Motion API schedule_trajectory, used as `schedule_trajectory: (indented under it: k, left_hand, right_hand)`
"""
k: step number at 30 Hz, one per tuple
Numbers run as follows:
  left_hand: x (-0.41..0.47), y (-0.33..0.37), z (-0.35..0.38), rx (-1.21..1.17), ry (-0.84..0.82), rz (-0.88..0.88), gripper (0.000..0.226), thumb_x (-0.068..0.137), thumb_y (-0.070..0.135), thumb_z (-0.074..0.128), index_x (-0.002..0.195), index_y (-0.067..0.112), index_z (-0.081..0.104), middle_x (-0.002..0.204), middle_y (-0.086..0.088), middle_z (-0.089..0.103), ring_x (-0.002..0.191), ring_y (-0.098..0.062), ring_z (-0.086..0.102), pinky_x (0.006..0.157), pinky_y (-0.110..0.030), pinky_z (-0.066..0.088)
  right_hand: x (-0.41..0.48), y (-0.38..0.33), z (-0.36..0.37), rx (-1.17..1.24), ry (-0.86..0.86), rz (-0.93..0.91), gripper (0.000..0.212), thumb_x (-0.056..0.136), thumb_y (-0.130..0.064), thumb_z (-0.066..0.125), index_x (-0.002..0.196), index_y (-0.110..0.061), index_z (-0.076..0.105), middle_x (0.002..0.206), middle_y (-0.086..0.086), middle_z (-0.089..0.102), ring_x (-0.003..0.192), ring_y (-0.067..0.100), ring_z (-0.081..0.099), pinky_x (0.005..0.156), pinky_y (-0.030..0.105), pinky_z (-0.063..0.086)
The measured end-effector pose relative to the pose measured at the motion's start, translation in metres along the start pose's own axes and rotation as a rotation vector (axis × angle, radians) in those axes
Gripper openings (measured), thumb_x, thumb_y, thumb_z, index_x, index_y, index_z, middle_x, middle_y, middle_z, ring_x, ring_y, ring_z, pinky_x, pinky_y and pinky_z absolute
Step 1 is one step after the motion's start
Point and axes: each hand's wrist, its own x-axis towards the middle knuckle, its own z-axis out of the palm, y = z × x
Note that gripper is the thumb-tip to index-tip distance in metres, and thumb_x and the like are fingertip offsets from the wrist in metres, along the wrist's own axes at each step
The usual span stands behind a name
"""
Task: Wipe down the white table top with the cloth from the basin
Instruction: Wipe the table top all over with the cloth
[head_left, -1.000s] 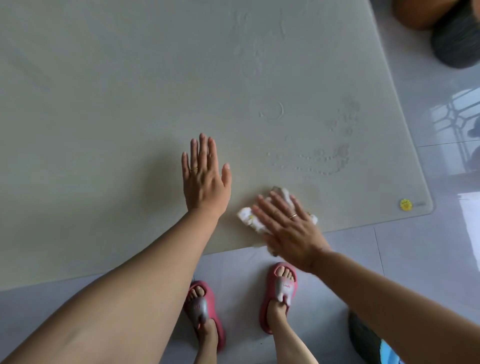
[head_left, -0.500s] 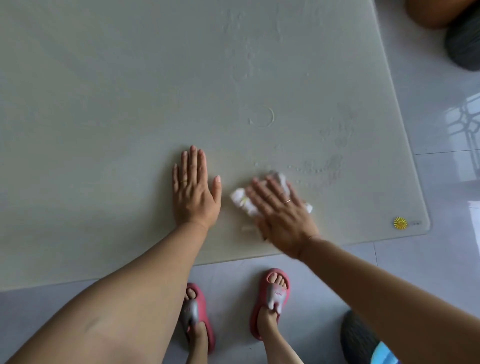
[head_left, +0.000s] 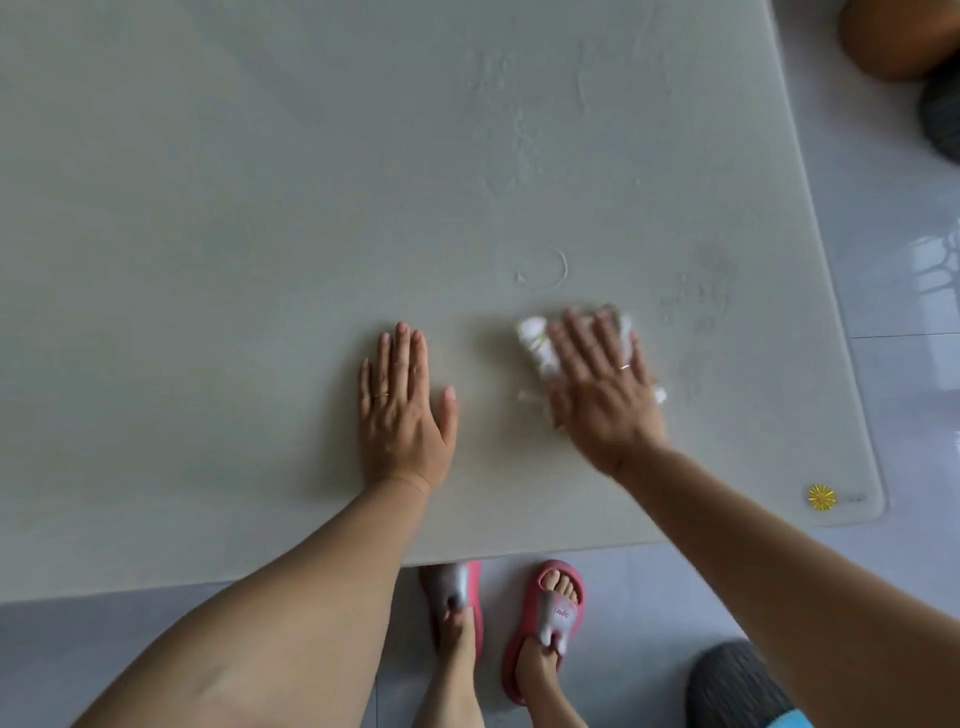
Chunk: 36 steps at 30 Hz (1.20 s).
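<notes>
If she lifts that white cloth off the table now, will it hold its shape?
Probably not. The cloth lies crumpled and flattened under the right hand, so it likely flops. Smears on the table suggest it's damp, so it may cling and drip.

A glossy pale tiled floor (head_left: 883, 260) runs along the right side and the near edge, with thin grout lines and a bright window reflection (head_left: 937, 270) on it at the right. Two feet stand on it in pink slippers with grey straps: one slipper (head_left: 457, 597) is partly tucked under the near edge, the other (head_left: 550, 618) sits just beside it with the toes showing. A dark grey ribbed round object (head_left: 727, 686) lies at the bottom right, with a bit of light blue (head_left: 779, 719) touching its lower edge. At the top right corner a brown rounded object (head_left: 893, 36) sits against another dark grey ribbed one (head_left: 943, 114). A small yellow flower-shaped sticker (head_left: 821, 497) marks the near right corner
</notes>
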Motion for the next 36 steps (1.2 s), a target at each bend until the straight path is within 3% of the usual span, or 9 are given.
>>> schedule_trajectory:
  k: [4, 11, 16, 18, 23, 25, 31, 33, 36]
  left_hand:
    - [0.0, 0.0, 0.001, 0.003, -0.005, -0.002, 0.065, 0.091, 0.039, 0.031, 0.148, 0.007, 0.027, 0.156, -0.01, 0.024, 0.144, -0.025, 0.021, 0.117, -0.044, 0.017]
    - [0.001, 0.0, -0.001, 0.006, -0.035, -0.002, 0.064, 0.091, 0.036, 0.03, 0.146, 0.004, 0.031, 0.154, -0.012, 0.026, 0.143, -0.027, 0.024, 0.115, -0.046, 0.02]
    - [0.001, -0.001, 0.001, 0.027, -0.047, -0.003, 0.066, 0.09, 0.038, 0.032, 0.148, 0.007, 0.025, 0.156, -0.009, 0.022, 0.144, -0.024, 0.019, 0.116, -0.044, 0.017]
    - [0.002, -0.001, 0.001, 0.03, -0.065, -0.002, 0.066, 0.091, 0.039, 0.029, 0.148, 0.007, 0.024, 0.156, -0.01, 0.021, 0.144, -0.024, 0.02, 0.115, -0.045, 0.017]
    - [0.004, 0.0, -0.001, 0.033, -0.089, -0.001, 0.061, 0.097, 0.042, 0.022, 0.142, 0.003, 0.036, 0.151, -0.014, 0.032, 0.14, -0.031, 0.029, 0.112, -0.048, 0.022]
    - [0.002, -0.001, -0.003, 0.014, -0.099, 0.015, 0.064, 0.092, 0.041, 0.031, 0.144, 0.003, 0.034, 0.152, -0.014, 0.03, 0.141, -0.031, 0.028, 0.112, -0.048, 0.021]
    - [0.038, -0.006, -0.025, -0.134, 0.038, 0.027, 0.057, 0.092, 0.032, 0.036, 0.139, 0.002, 0.042, 0.149, -0.015, 0.036, 0.137, -0.03, 0.034, 0.114, -0.043, 0.017]
    - [0.077, -0.006, -0.032, -0.137, 0.09, 0.04, 0.056, 0.093, 0.029, 0.035, 0.141, 0.001, 0.038, 0.15, -0.016, 0.034, 0.139, -0.032, 0.032, 0.115, -0.042, 0.015]
    - [0.143, -0.007, -0.035, -0.112, 0.104, 0.056, 0.057, 0.095, 0.029, 0.031, 0.145, 0.002, 0.031, 0.153, -0.015, 0.027, 0.142, -0.031, 0.025, 0.117, -0.043, 0.012]
  right_hand:
    - [0.023, -0.029, 0.003, 0.091, 0.054, 0.507, 0.06, 0.097, -0.04, 0.026, 0.151, -0.025, 0.005, 0.159, -0.001, -0.001, 0.146, 0.024, -0.009, 0.115, 0.043, -0.013]
    - [0.022, -0.04, 0.001, -0.067, -0.045, -0.334, 0.055, 0.097, -0.041, 0.032, 0.149, -0.025, 0.024, 0.156, -0.001, 0.02, 0.145, 0.025, 0.013, 0.118, 0.048, 0.009]
    - [0.061, -0.018, -0.007, 0.077, 0.048, 0.36, 0.056, 0.099, -0.039, 0.026, 0.15, -0.026, 0.01, 0.159, -0.001, 0.005, 0.146, 0.022, -0.004, 0.117, 0.043, -0.007]
    - [0.063, -0.055, 0.001, 0.105, 0.062, 0.463, 0.06, 0.097, -0.04, 0.028, 0.151, -0.023, 0.008, 0.159, 0.002, 0.002, 0.146, 0.026, -0.007, 0.116, 0.044, -0.011]
    - [0.058, -0.08, 0.003, -0.016, -0.052, -0.195, 0.056, 0.097, -0.044, 0.023, 0.148, -0.022, 0.025, 0.156, 0.002, 0.021, 0.145, 0.028, 0.011, 0.117, 0.049, 0.01]
    - [0.07, -0.047, -0.005, -0.073, -0.067, -0.269, 0.055, 0.097, -0.045, 0.023, 0.149, -0.025, 0.022, 0.156, 0.0, 0.02, 0.145, 0.025, 0.012, 0.116, 0.045, 0.007]
    - [0.11, -0.036, -0.009, 0.098, 0.054, 0.554, 0.059, 0.098, -0.042, 0.023, 0.151, -0.023, 0.007, 0.16, 0.0, 0.002, 0.146, 0.025, -0.006, 0.117, 0.046, -0.007]
    - [0.11, -0.072, -0.003, 0.089, 0.051, 0.42, 0.06, 0.097, -0.042, 0.027, 0.151, -0.021, 0.011, 0.159, 0.003, 0.007, 0.146, 0.03, -0.003, 0.116, 0.048, -0.007]
    - [0.104, -0.078, -0.003, -0.021, -0.01, -0.088, 0.055, 0.097, -0.041, 0.032, 0.148, -0.022, 0.024, 0.156, 0.001, 0.021, 0.145, 0.028, 0.011, 0.117, 0.049, 0.009]
